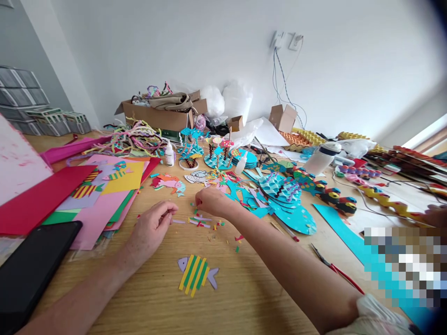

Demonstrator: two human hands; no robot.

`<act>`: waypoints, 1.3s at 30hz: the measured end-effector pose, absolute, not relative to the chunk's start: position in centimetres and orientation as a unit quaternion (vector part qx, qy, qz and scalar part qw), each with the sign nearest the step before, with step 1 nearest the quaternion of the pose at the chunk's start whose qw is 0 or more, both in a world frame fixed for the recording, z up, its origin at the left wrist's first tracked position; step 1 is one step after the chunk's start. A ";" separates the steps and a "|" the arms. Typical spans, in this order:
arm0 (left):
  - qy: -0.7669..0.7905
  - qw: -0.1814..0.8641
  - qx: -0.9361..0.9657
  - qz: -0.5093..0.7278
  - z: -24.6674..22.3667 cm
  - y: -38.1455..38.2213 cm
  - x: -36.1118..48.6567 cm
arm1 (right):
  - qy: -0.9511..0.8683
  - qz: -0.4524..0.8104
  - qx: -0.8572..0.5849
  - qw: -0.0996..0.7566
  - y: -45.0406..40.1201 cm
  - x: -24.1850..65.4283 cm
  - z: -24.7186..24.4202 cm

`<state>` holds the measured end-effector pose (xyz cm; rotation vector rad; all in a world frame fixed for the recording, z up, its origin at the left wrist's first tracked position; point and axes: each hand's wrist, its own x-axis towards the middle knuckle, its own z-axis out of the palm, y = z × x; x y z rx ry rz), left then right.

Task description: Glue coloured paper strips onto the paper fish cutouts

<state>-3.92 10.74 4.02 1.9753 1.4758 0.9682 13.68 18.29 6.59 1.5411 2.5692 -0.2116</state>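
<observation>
On the table close to me lies a paper fish (195,274) with a purple head and tail, its body covered by yellow and green strips. Beyond it, my left hand (155,227) has its fingers curled together at the left of a pile of paper scraps (199,220). A thin purple strip (179,222) begins at those fingertips; whether they grip it I cannot tell. My right hand (211,203) reaches across to the far side of the scraps, closed and bent downward. Its fingertips are mostly hidden, and anything in them is too small to make out.
Stacked coloured paper (94,218) and a black phone (33,274) lie at left. Glue bottles (169,154) and fish cutouts (171,183) stand and lie farther back. Blue paper pieces (240,193), red-handled pliers (335,269) and a co-worker's hand (436,216) are at right.
</observation>
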 end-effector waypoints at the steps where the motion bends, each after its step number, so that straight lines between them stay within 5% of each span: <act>1: 0.539 0.238 0.727 0.352 4.1 10.7 -3.9 | 0.854 -0.069 0.511 0.074 18.3 13.6 6.7; 39: 0.513 0.173 0.765 0.348 3.5 10.9 -3.9 | 0.852 -0.108 0.509 0.055 18.4 13.8 7.1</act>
